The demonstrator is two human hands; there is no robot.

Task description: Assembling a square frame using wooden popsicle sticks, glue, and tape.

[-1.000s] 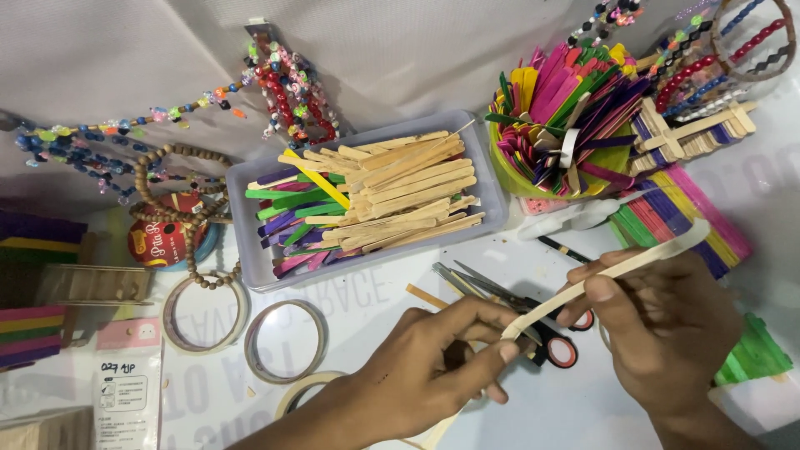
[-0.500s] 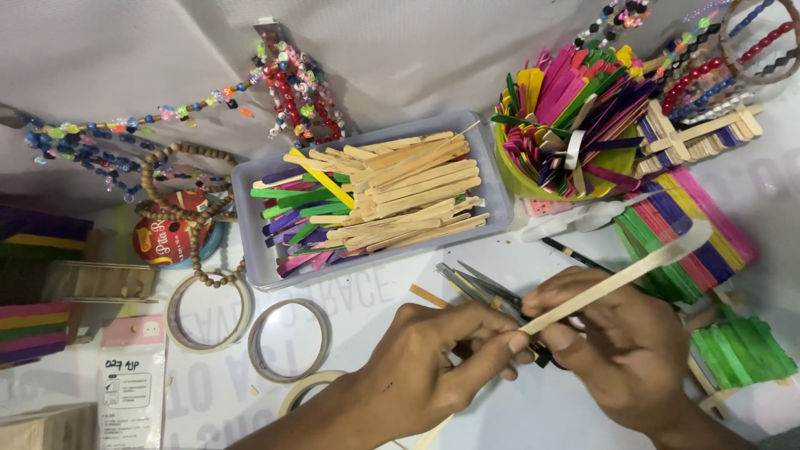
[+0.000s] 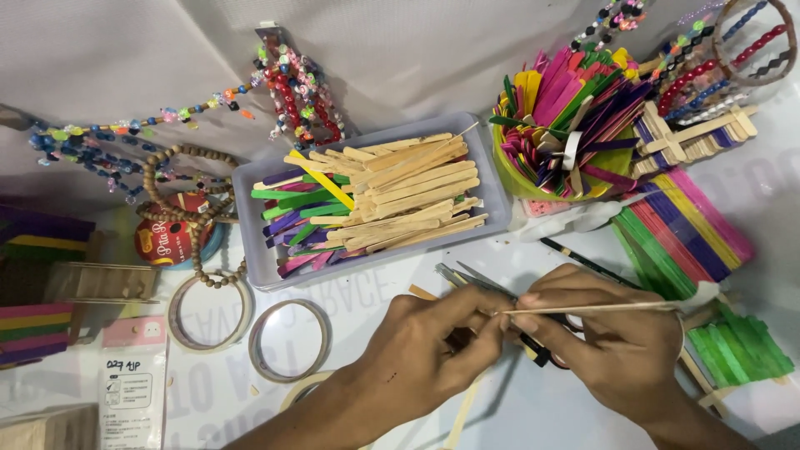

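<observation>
While pinched at its left tip between both hands, thin plain wooden stick (image 3: pixel 596 307) held edge-on and level, running right above the white counter (image 3: pixel 533 417). Left hand (image 3: pixel 421 358) curled, thumb and forefinger closed on the stick's end. Right hand (image 3: pixel 612 342) closed along the stick, fingertips meeting the left hand's. Scissors (image 3: pixel 479 283) lying just beneath the hands, blades pointing far-left, handles mostly hidden. Grey tray (image 3: pixel 492 196) of plain and coloured sticks just beyond, far of the hands. Green cup (image 3: pixel 517 179) crammed with bright sticks at far right. Flat mats of coloured sticks (image 3: pixel 683 237) to the right. Tape rings (image 3: pixel 287 337) near left. Bead strings (image 3: pixel 296 87) along the far edge.
</observation>
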